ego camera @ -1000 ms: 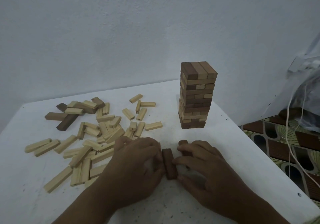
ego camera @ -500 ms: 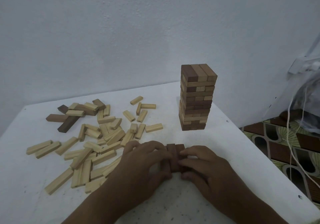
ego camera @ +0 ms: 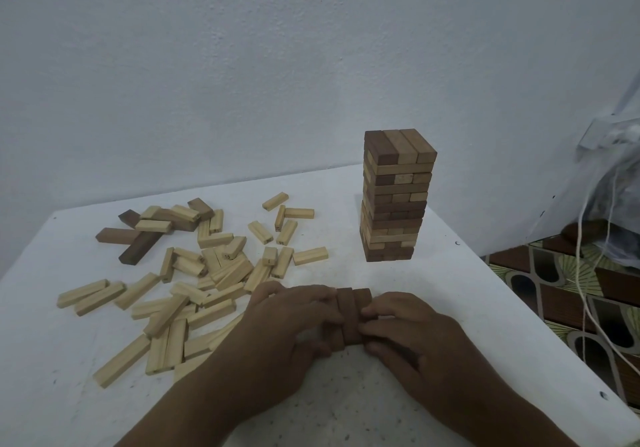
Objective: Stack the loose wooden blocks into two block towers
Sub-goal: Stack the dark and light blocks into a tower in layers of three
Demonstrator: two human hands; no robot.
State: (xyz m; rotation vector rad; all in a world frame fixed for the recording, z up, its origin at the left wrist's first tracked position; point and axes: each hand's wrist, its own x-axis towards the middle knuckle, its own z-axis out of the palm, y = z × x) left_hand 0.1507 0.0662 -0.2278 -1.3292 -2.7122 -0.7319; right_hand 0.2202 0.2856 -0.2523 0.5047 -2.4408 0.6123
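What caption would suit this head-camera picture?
Both hands, left and right, press dark blocks together beside a finished tower.

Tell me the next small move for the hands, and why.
Probably squeeze the dark blocks flush: the left hand and right hand press them side by side on the table, seemingly the second tower's base row.

loose blocks (ego camera: 207,273) left | tower (ego camera: 396,201) right-rear | block row (ego camera: 348,318) front, between hands
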